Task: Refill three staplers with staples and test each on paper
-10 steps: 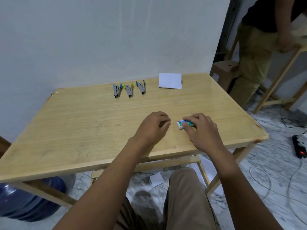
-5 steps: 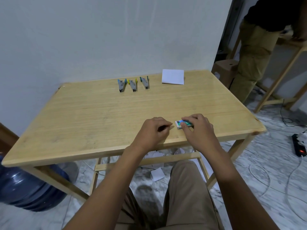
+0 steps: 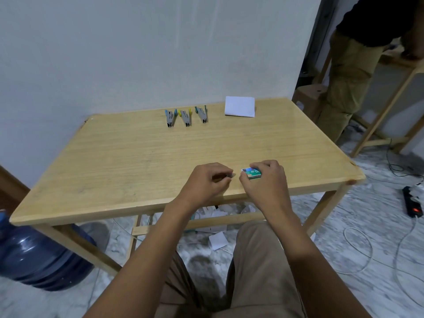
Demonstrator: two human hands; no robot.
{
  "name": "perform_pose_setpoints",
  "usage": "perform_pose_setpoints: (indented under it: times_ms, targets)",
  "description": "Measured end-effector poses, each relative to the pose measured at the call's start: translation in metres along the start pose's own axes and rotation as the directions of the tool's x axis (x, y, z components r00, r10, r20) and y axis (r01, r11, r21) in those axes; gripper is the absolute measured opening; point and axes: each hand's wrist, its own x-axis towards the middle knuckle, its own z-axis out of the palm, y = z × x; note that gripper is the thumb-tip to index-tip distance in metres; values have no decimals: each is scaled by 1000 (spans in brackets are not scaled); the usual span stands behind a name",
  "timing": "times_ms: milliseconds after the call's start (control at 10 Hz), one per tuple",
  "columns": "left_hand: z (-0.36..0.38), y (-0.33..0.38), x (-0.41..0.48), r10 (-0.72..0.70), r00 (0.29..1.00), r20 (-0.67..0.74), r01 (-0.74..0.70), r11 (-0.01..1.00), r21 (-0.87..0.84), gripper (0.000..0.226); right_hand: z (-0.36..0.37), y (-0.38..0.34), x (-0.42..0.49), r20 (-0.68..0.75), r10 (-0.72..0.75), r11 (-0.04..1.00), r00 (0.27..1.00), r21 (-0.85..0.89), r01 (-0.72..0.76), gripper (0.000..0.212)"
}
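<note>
Staples are what I need first, and the staple box (image 3: 252, 174) has gone from lying under my right hand (image 3: 266, 184) to being gripped by it: a second ago those fingers rested fairly flat over the box, now they curl round its far end and the thumb side, and more of the green label shows. My left hand (image 3: 204, 183) has closed in until it sits just beside the box, fingers curled, thumb and forefinger pinching a small grey sliver (image 3: 230, 175) at the box's left end; whether that is a strip of staples or the inner tray I cannot tell. I read this as the box being opened, so the refill is only starting. The three staplers (image 3: 185, 117) lie untouched in a row well beyond my left hand, near the far edge of the table (image 3: 114, 168), and the paper (image 3: 239, 107) lies flat well ahead of my right hand, just right of that row. No stapler has been loaded or tested yet, so all three rounds remain to do.
</note>
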Motion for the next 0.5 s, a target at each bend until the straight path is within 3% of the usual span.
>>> perform_pose_setpoints:
  times_ms: [300, 400, 500]
  targets:
    - [-1, -2, -4, -30, 999, 13, 31, 994, -105, 24, -3, -6, -5, 27, 17, 999, 999, -32, -16, 43]
    - [-5, -2, -2, -80, 997, 18, 82, 980, -180, 25, -7, -7, -1, 30, 43, 998, 999, -43, -42, 41]
    - [-13, 3, 4, -161, 987, 8, 161, 975, -151, 24, -14, -12, 9, 67, 60, 993, 996, -104, -53, 42]
